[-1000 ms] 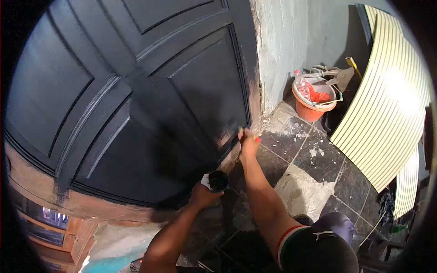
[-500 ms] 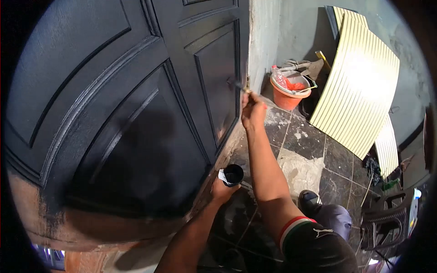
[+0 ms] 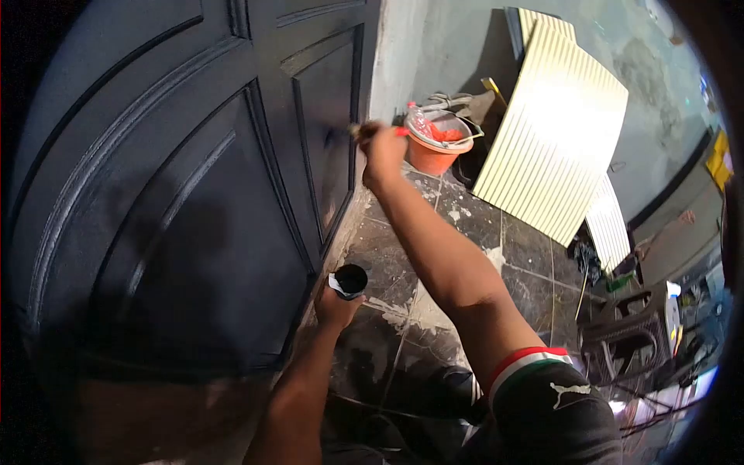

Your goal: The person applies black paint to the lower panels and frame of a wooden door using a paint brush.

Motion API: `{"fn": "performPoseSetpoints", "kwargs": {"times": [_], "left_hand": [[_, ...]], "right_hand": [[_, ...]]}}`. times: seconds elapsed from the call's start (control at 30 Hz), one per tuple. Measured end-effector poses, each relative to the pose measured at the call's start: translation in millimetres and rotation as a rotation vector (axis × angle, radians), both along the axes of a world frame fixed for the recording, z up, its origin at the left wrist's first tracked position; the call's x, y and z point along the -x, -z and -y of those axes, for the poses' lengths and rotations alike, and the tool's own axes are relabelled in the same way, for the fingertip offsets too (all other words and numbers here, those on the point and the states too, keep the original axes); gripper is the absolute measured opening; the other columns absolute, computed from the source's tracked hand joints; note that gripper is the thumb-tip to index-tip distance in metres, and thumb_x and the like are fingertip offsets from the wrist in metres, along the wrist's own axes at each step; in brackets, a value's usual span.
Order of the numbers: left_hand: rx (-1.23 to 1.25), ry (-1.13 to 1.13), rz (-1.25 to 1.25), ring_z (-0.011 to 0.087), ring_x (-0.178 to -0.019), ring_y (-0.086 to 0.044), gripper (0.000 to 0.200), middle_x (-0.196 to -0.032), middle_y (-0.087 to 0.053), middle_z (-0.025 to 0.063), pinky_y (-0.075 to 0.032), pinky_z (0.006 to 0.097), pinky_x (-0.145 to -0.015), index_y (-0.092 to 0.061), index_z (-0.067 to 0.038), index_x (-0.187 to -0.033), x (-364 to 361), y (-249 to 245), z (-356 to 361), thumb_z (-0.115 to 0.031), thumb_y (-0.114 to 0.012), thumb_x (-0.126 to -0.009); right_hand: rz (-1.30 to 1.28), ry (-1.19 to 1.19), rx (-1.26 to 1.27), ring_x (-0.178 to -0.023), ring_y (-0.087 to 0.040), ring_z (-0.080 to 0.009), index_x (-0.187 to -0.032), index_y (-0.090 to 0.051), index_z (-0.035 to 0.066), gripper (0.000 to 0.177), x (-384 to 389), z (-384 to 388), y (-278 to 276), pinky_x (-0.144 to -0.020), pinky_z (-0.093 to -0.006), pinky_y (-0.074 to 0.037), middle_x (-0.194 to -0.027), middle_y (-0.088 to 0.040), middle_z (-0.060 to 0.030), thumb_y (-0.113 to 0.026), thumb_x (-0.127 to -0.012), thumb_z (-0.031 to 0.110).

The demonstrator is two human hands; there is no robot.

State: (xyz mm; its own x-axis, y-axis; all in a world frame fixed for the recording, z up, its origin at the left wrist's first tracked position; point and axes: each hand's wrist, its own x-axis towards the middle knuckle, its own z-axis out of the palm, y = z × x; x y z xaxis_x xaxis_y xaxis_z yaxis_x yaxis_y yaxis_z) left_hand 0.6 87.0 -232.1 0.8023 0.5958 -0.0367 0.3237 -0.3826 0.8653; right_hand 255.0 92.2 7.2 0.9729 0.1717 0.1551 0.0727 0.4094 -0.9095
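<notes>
My right hand [image 3: 384,157] is raised beside the dark panelled door [image 3: 283,178], fingers closed around a paintbrush [image 3: 356,130]. The bristle end, blurred, points at the door's narrow right-hand panel, and a bit of red shows past the knuckles. Lower down, my left hand [image 3: 336,311] grips a small cup [image 3: 351,280] of black paint, held upright with a white patch on its side. Wet-looking sheen covers parts of the black door surface.
An orange bucket [image 3: 431,157] holding a plastic bottle and red material stands by the wall. Ribbed cream panels [image 3: 554,128] lean behind it. A dark plastic stool [image 3: 632,333] is at the right. Pale patches mark the dark tiled floor [image 3: 527,291].
My view has turned to the right, so the door and bucket sit further left. The right hand has turned at the wrist, its back now facing me; both hands keep their holds.
</notes>
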Motion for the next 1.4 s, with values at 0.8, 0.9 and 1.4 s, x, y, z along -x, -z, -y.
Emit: {"fn": "performPoseSetpoints", "kwargs": {"times": [0.8,0.9,1.4], "left_hand": [[-0.119,-0.200,0.102,0.0289,-0.104,-0.073,0.062,-0.111,-0.076,0.0110,-0.056,0.0414,-0.092,-0.067,-0.008,-0.119,-3,-49,46,-0.026,-0.097,-0.067],[0.024,-0.202,-0.007,0.0285,-0.118,-0.067,0.070,-0.125,-0.070,0.0115,-0.051,0.0410,-0.103,-0.061,-0.005,-0.128,7,-73,54,-0.027,-0.097,-0.071],[-0.054,-0.405,-0.037,0.0238,-0.119,-0.066,0.067,-0.128,-0.068,0.0103,-0.053,0.0408,-0.100,-0.058,-0.003,-0.130,29,-66,75,-0.011,-0.095,-0.075]], "right_hand": [[-0.248,-0.368,-0.487,-0.074,-0.063,-0.0164,-0.109,-0.069,-0.006,0.023,28,54,-30,-0.070,-0.0294,-0.048,-0.090,-0.069,-0.0111,-0.067,-0.096,0.012],[-0.257,-0.455,-0.492,-0.072,-0.064,-0.0159,-0.104,-0.073,-0.005,0.017,-3,32,61,-0.069,-0.0270,-0.049,-0.086,-0.073,-0.0111,-0.064,-0.097,0.007],[-0.312,-0.147,-0.437,-0.074,-0.067,-0.0191,-0.091,-0.075,-0.003,0.017,-19,8,61,-0.072,-0.0294,-0.052,-0.079,-0.071,-0.0097,-0.070,-0.091,0.013]]}}
